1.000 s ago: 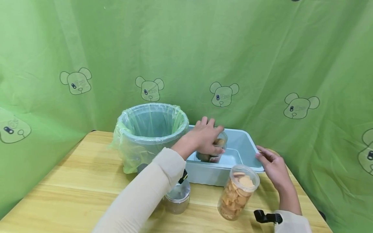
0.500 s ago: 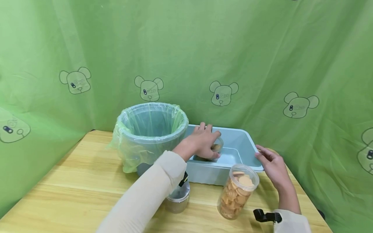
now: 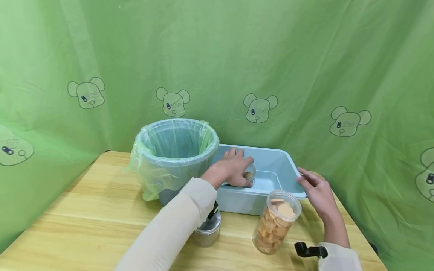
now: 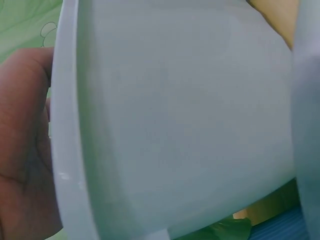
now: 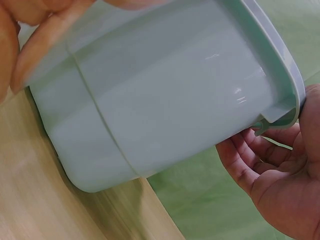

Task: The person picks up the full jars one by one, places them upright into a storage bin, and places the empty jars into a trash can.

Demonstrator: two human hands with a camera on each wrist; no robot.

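- Head view: the person's left hand [image 3: 234, 168] is down inside a light blue bin [image 3: 244, 202], thumb and fingers spread round a small clear jar [image 3: 250, 174], which is mostly hidden by the hand, so I cannot tell whether it is upright or tilted
- Head view: the right hand [image 3: 318, 192] pinches the rim at the bin's right end, thumb on the near side and fingers beyond it
- Head view: a tall clear jar of biscuits [image 3: 274, 224] stands on the wooden table [image 3: 84, 214] just in front of the bin, between the two forearms
- Head view: a round bucket [image 3: 167, 196] with a green plastic bag [image 3: 152, 180] folded over its mouth stands just left of the bin; a small silver-topped tub [image 3: 206, 237] is partly covered by the left sleeve [image 3: 173, 226]
- Left wrist view: the outside of the bin's wall fills most of the frame, and part of the left hand shows beyond the rim; its grip cannot be told here
- Right wrist view: the right hand's fingers curl behind the rim, clamped on the bin's edge, while blurred orange-brown biscuits show at the upper left
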